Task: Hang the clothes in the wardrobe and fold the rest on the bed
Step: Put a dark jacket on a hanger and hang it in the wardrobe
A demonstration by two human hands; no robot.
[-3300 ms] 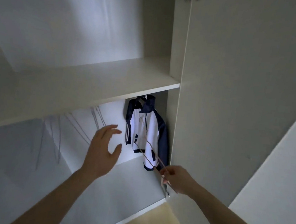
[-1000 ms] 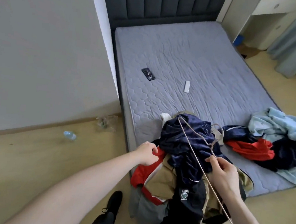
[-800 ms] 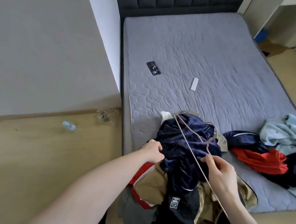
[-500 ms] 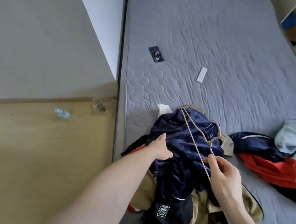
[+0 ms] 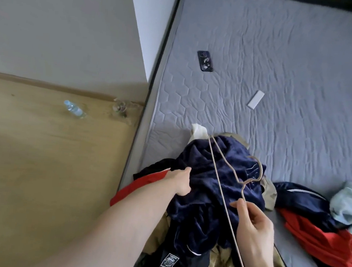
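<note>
Navy garment [image 5: 215, 180] heaped on bed [image 5: 283, 79] corner, directly ahead. Left hand [image 5: 180, 182] nearer, gripping its fabric; right hand [image 5: 252, 224] pinching wire hanger [image 5: 226, 177], long axis running away from the hands across garment.

The left hand [image 5: 179, 182] reaches out on a long bare arm from the bottom left, and its fingers are tucked into the dark blue cloth [image 5: 209, 179] near the foot edge of the bed, so they are hidden. The right hand [image 5: 254, 225] comes up from the bottom right with its palm turned up. Its thumb and fingers [image 5: 241, 206] are curled and pinch the thin wire hanger [image 5: 224, 200] just under the hook.
</note>
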